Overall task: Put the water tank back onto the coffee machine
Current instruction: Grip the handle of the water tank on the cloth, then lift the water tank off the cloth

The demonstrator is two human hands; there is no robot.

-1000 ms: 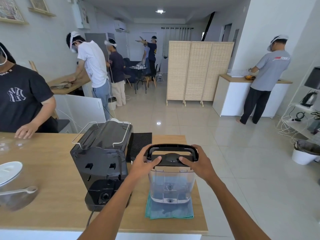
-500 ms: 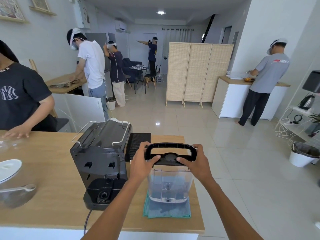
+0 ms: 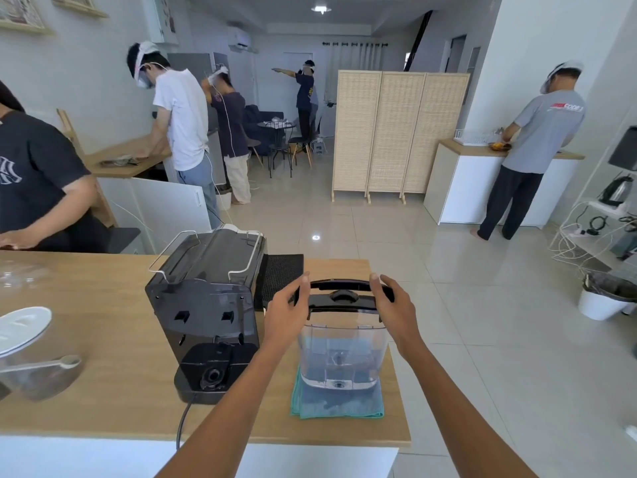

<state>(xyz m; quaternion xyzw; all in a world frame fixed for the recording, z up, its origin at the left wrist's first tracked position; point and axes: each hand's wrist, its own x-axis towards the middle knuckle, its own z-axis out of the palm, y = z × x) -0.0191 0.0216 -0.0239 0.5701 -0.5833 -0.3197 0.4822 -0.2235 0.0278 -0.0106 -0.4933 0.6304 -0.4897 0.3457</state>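
Note:
The water tank (image 3: 341, 353) is a clear plastic box that stands upright on a teal cloth (image 3: 337, 405) near the counter's right end. Its black lid with a carry handle (image 3: 341, 298) looks slightly raised above the clear rim. My left hand (image 3: 286, 315) grips the lid's left end and my right hand (image 3: 396, 312) grips its right end. The black coffee machine (image 3: 206, 298) stands just to the left of the tank, its back towards me, with an empty base socket low at its rear.
The wooden counter (image 3: 103, 339) ends just right of the cloth. A black ridged mat (image 3: 282, 274) lies behind the tank. A glass jar with a white lid (image 3: 24, 329) and a spoon (image 3: 51, 363) sit at the left. The machine's cord (image 3: 182, 422) hangs over the front edge. A person (image 3: 34, 174) leans on the counter's far left.
My thumbs have left the lid's top and both hands have shifted to its ends. The lid now appears a little higher over the clear rim. The tank remains on the cloth.

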